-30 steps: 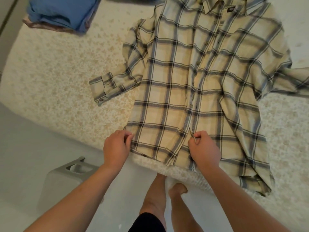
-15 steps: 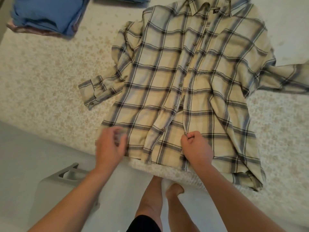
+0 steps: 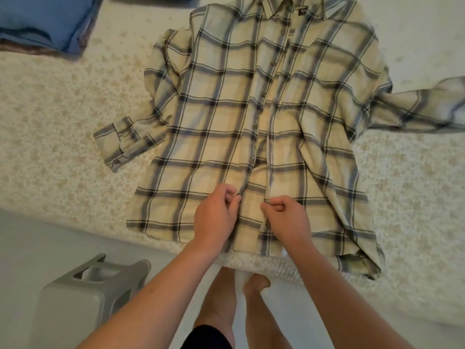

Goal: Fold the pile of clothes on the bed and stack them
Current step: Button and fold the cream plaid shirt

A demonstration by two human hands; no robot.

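On bed [image 3: 63,117], hands pinch shirt [image 3: 226,117].

Light: soft, even, warm, moderately bright
Shadows: faint, slight under the plaid shirt [image 3: 264,117] hem
Glare: bed [image 3: 415,26] washed pale at upper right
Blur: mild softness overall; blue folded clothes [image 3: 45,23] smeared
Distortion: wide-angle curving at edges

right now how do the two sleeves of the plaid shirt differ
The left sleeve lies bent down close along the shirt's side, its buttoned cuff fully in view on the bed. The right sleeve stretches straight out sideways, away from the body of the plaid shirt, and runs off the picture's edge, so its cuff is hidden. Both show the same beige plaid and rest flat on the bedspread.
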